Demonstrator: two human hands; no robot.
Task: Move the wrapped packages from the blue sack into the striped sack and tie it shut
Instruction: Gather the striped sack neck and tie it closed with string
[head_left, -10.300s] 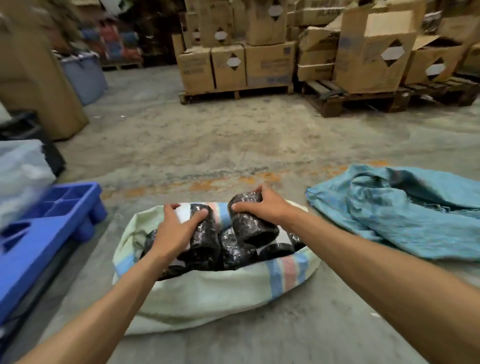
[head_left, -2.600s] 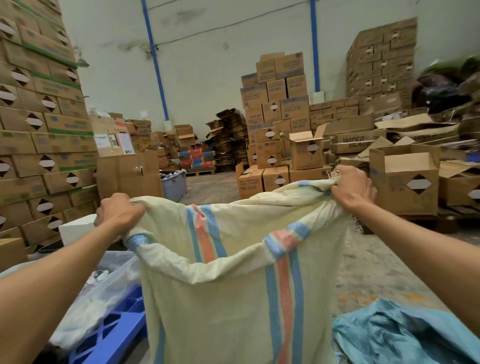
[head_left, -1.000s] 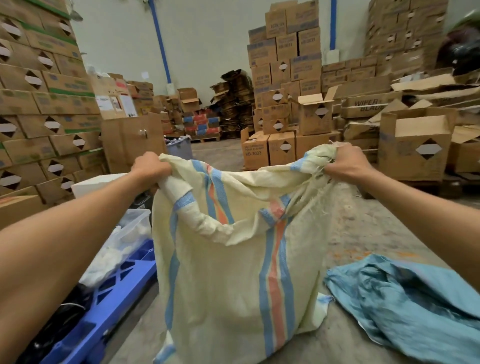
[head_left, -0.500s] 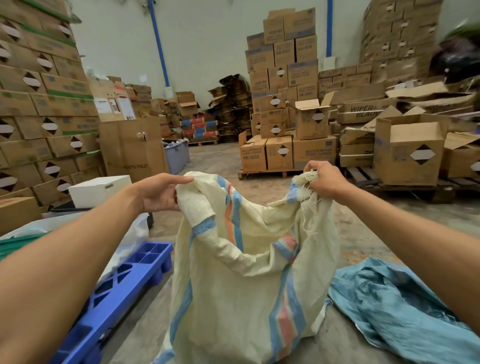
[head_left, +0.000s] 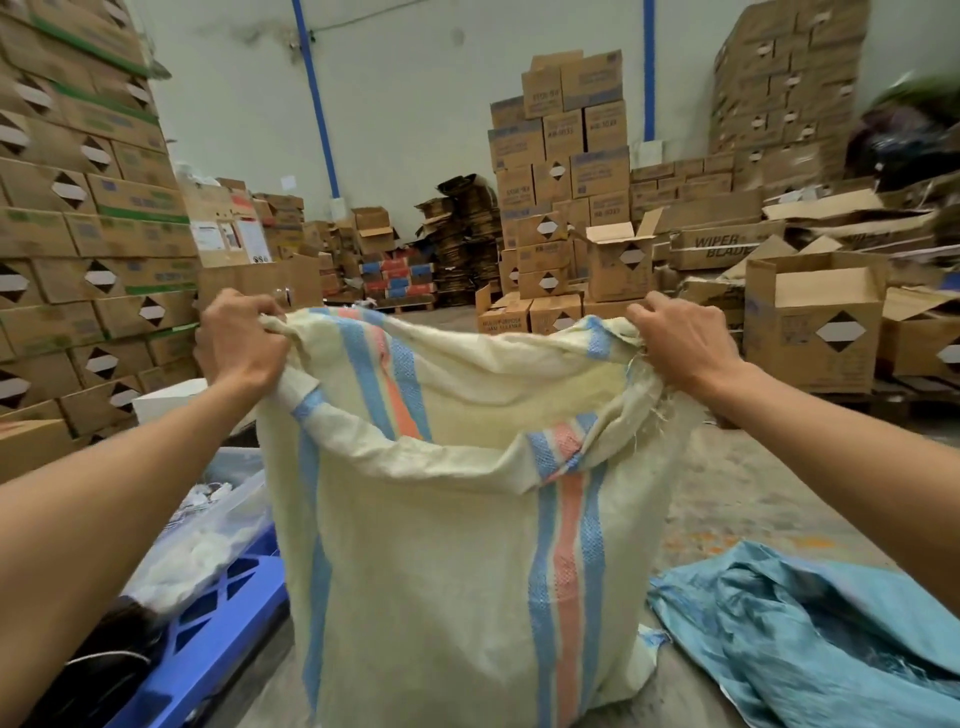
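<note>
The left hand (head_left: 240, 343) and right hand (head_left: 684, 347) are gripping opposite corners of the striped sack (head_left: 457, 519) mouth, holding it upright at centre. The blue sack (head_left: 810, 629) is lying slack at near right. Closing step appears underway; next, gather the mouth for tying.

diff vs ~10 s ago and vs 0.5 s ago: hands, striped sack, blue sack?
Ten seconds ago the striped sack lay on the floor, both hands pressing black packages into it. Now it hangs upright, mouth open, no packages visible. Half a second ago the left hand was open at the rim; now it grips it, and the mouth is spread wider. The right hand kept its grip. The blue sack still lies crumpled, right.
</note>
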